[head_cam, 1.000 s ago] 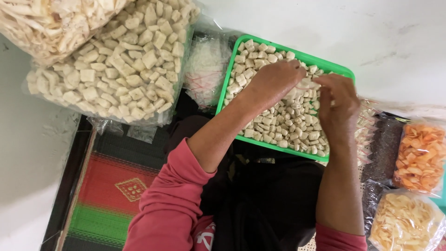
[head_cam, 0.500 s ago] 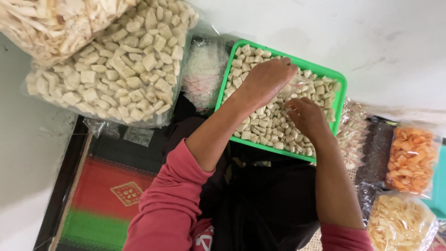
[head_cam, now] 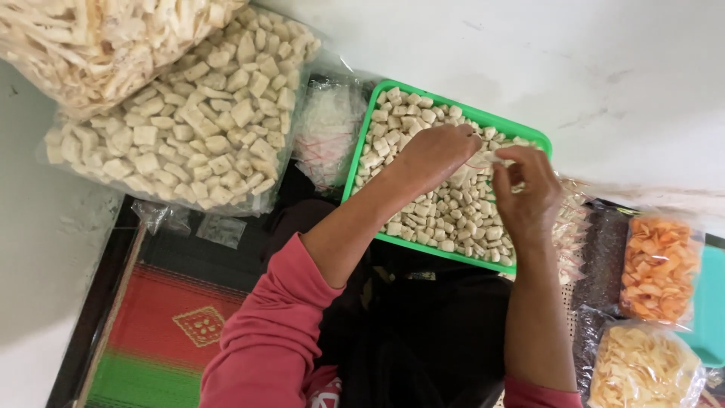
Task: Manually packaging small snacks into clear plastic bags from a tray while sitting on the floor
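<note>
Both hands hover over the green tray (head_cam: 362,151) of pale square crackers (head_cam: 445,211); the left hand (head_cam: 434,155) and right hand (head_cam: 529,193) meet above it, fingertips pinching a small clear bag (head_cam: 483,159) between them; 1 big bag of the same crackers (head_cam: 189,121) lies left of the tray; orange chips (head_cam: 658,268) sit far right.

Single head view, looking steeply down, close over lap, green tray (head_cam: 362,149) near centre.
</note>
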